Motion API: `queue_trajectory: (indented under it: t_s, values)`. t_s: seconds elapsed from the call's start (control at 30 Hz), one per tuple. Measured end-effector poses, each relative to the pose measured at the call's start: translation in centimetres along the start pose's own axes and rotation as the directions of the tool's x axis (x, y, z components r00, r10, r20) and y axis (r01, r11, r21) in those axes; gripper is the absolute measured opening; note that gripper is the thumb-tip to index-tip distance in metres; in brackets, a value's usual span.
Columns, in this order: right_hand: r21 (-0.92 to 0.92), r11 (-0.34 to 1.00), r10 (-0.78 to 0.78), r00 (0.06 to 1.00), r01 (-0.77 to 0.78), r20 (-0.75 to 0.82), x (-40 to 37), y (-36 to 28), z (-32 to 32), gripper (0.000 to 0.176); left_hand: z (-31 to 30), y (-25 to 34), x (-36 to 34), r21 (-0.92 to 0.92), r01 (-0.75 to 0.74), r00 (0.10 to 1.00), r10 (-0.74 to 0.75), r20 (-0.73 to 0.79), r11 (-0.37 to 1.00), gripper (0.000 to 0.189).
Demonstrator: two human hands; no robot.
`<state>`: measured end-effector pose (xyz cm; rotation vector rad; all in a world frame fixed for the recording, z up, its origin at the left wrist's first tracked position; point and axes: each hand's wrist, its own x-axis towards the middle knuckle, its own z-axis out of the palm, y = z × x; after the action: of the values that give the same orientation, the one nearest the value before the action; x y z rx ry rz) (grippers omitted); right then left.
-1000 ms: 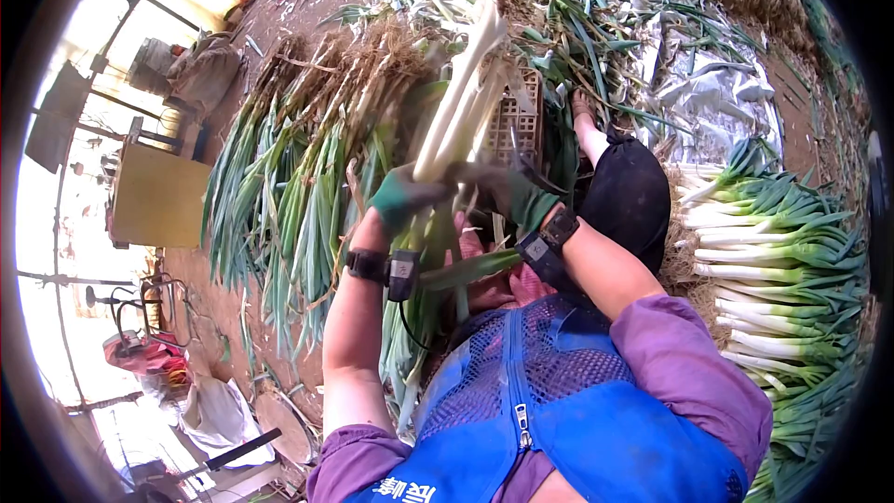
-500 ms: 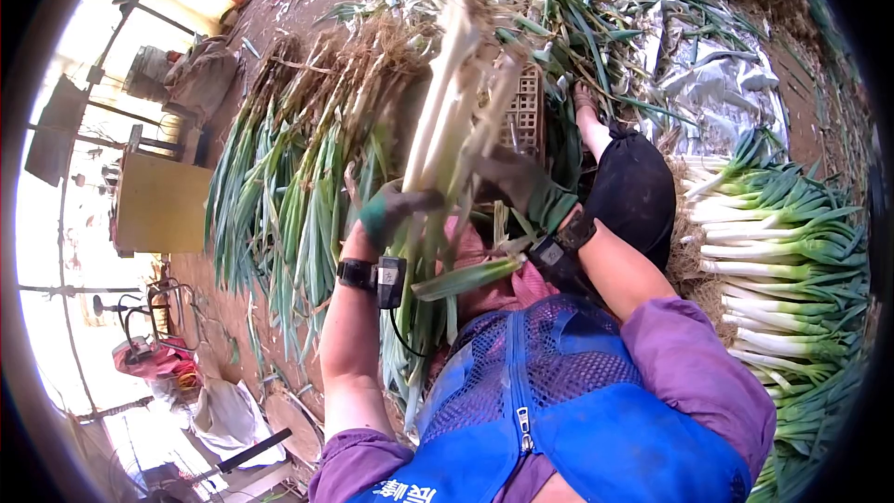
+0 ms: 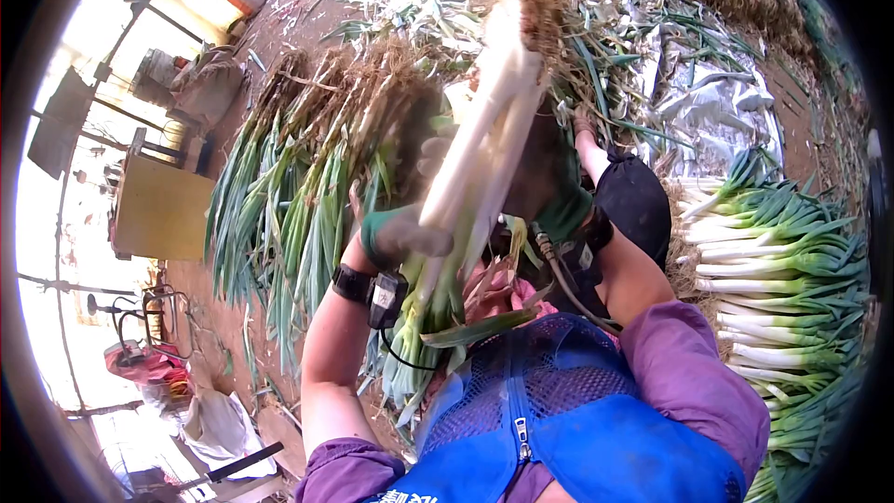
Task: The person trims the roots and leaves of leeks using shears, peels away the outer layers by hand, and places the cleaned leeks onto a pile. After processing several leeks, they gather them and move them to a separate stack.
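Left hand (image 3: 410, 234) grips the leeks (image 3: 484, 130), roots (image 3: 536, 7) (brown, shaggy) well beyond it.

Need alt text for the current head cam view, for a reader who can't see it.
A gloved left hand grips long white onion stalks, roots up; the gloved right hand is blurred and partly hidden behind them. Rooty, leafy onions lie at left, cleaner white-and-green ones in a row at right.
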<state>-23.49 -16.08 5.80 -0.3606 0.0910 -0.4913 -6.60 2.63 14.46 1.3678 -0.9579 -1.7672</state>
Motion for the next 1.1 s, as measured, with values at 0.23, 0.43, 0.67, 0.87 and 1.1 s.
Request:
queue_trajectory:
  t_s: [0.23, 0.43, 0.67, 0.87, 1.1]
  values:
    - [-0.496, 0.865, -0.244, 0.923, 0.068, -0.297, -0.2, -9.0, -5.1, 0.055, 2.9, -1.4, -0.8, 0.202, 0.043, 0.999, -0.047, 0.013, 0.978, 0.065]
    - [-0.812, 0.582, -0.497, 0.805, 0.034, -0.323, -0.2, -17.8, -5.8, 0.049, 4.8, -1.6, -3.3, 0.05, 0.125, 0.99, -0.128, 0.054, 0.991, 0.064]
    - [-0.981, 0.134, -0.742, 0.642, -0.139, -0.193, -4.5, -30.5, -6.4, 0.043, 2.2, -9.5, -7.9, 0.037, 0.202, 0.979, -0.203, 0.018, 0.979, 0.057]
    - [-0.864, -0.057, -0.685, 0.65, -0.5, -0.331, -14.7, -33.7, -12.7, 0.038, -1.5, -9.6, -8.1, -0.145, -0.009, 0.921, -0.049, -0.386, 0.989, 0.054]
    - [-0.368, -0.928, 0.252, 0.631, -0.057, -0.734, -31.0, -21.2, -25.2, 0.03, -2.8, -7.3, -5.0, -0.054, -0.07, 0.911, 0.042, -0.411, 0.996, 0.039]
